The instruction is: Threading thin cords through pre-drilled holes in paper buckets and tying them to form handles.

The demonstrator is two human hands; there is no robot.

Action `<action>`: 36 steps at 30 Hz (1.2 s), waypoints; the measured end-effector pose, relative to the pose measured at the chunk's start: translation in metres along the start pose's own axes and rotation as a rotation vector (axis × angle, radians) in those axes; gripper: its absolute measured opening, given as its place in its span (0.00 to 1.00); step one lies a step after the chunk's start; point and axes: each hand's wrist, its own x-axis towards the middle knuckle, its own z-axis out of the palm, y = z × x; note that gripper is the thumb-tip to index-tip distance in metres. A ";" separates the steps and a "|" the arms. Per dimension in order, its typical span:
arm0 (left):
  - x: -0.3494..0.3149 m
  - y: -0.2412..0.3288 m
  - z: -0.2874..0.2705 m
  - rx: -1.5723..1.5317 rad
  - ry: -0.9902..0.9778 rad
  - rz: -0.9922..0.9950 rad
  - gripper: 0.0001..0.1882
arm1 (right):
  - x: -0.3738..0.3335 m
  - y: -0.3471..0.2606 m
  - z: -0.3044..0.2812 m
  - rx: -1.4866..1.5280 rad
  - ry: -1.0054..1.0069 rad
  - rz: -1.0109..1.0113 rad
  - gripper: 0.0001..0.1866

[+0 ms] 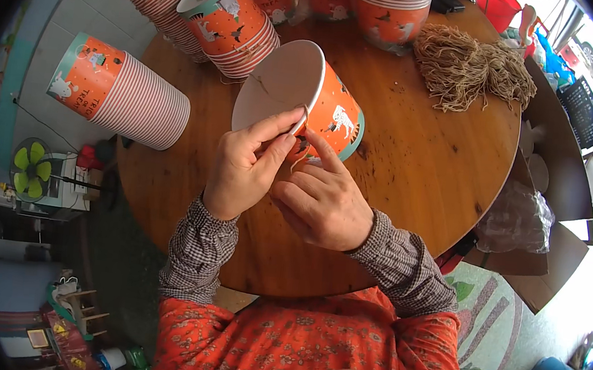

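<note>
A large orange paper bucket (343, 118) with a green base band, ghost-like figures and a white inside lies tilted on the round table, its mouth facing left. At its rim, my left hand (245, 162) pinches the edge between thumb and forefinger. A thin tan string (305, 119) passes over the rim there and loops down the outside; another bit of it shows inside the bucket. My right hand (327, 202) is beside the left, forefinger stretched against the string on the bucket's outer wall. Its other fingers are curled, and its thumb is mostly hidden.
Nested stacks of similar buckets (144, 102) lie at the left and stand along the back of the wooden table (426, 169). A bundle of tan strings (468, 67) rests at the far right. Beyond the table's right edge are open cardboard boxes (553, 260) and a clear plastic bag (518, 220).
</note>
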 end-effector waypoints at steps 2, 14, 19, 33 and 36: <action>0.001 -0.002 0.002 0.003 -0.004 0.004 0.15 | -0.001 0.001 0.000 -0.010 0.001 0.006 0.06; 0.009 -0.004 -0.001 -0.036 -0.079 0.064 0.16 | -0.001 0.008 -0.009 0.058 0.001 0.041 0.07; 0.011 -0.004 -0.001 0.115 0.055 0.057 0.10 | -0.002 0.010 -0.007 -0.005 0.026 0.108 0.08; 0.012 -0.008 -0.005 0.334 0.067 0.175 0.06 | -0.002 0.042 -0.008 0.056 0.615 0.464 0.06; 0.010 -0.007 -0.006 0.329 0.078 0.147 0.08 | -0.004 0.040 -0.008 0.003 0.567 0.428 0.06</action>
